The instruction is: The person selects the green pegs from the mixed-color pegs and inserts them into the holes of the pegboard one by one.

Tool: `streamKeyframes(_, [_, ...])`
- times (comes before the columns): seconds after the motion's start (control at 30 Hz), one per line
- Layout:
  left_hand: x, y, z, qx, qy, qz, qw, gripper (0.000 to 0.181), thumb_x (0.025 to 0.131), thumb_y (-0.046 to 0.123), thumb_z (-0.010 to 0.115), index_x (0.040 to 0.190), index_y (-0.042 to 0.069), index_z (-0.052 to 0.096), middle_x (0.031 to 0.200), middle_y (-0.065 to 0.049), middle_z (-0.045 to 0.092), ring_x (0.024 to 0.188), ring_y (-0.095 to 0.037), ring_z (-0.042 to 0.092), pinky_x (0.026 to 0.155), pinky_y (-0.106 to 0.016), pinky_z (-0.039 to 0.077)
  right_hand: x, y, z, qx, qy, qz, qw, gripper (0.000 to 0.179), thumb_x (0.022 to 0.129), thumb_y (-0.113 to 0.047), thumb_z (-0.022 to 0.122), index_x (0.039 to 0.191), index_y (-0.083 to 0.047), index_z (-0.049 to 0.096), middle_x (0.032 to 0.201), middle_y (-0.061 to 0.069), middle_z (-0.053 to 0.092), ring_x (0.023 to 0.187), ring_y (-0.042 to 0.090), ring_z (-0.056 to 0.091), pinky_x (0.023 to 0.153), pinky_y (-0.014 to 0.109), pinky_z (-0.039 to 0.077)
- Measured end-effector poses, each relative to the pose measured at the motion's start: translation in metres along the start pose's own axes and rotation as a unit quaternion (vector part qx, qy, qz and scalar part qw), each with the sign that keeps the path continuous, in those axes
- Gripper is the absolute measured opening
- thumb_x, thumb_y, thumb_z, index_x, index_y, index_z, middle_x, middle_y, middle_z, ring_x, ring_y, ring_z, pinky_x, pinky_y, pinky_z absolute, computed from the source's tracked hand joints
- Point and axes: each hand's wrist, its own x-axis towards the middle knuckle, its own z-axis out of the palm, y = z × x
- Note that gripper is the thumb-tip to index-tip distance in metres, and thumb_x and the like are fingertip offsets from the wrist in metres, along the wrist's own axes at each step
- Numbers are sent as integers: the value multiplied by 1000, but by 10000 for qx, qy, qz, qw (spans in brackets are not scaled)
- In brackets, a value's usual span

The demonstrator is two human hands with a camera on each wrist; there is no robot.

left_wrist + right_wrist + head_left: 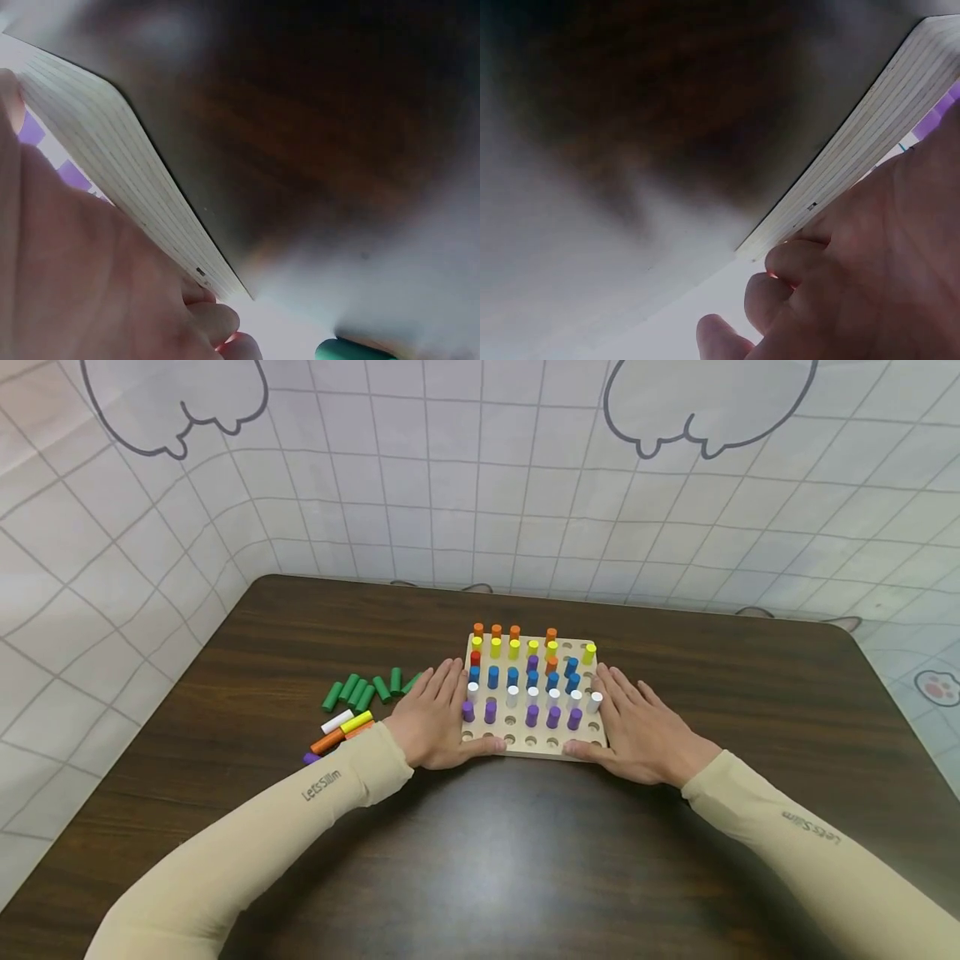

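A pale wooden pegboard (pixel 542 752) lies on the table, and rows of coloured pegs stand upright in many of its holes. My left hand (pixel 431 720) rests along the board's left side with straight fingers, its thumb over the near left corner. On the opposite side my right hand (pixel 643 728) lies the same way, thumb at the near right corner. Orange, yellow, blue, white and purple pegs form the rows, with one red peg (pixel 476 657) at the left. Both wrist views show the board's layered side edge (pixel 142 172) beside the palm.
Left of the board lie several loose green pegs (pixel 363 697), partly behind the left hand. Nearer are a white peg (pixel 337 722), a yellow peg (pixel 357 722), orange ones and a purple one by the left sleeve. A grid-patterned cloth (pixel 465 485) hangs behind the dark table (pixel 487 860).
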Motion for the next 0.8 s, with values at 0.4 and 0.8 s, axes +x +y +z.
streamKeyframes(0.4, [-14,3,2,-3,-13,104,9999,112,92,81,42,165,1,11,175,-18,9,164,-36,11,135,-49,13,-13,-5,2,155,-26,-98,9998,112,95,-79,42,164,3,11,174,22,5,162,43,10,129,65,20])
streamKeyframes(0.8, [-28,3,2,-52,-107,241,9996,114,92,82,43,165,0,10,175,-19,7,164,-36,7,135,-50,12,-22,-8,5,267,-39,-182,9995,112,95,-79,43,164,3,10,175,22,5,162,43,11,128,65,21])
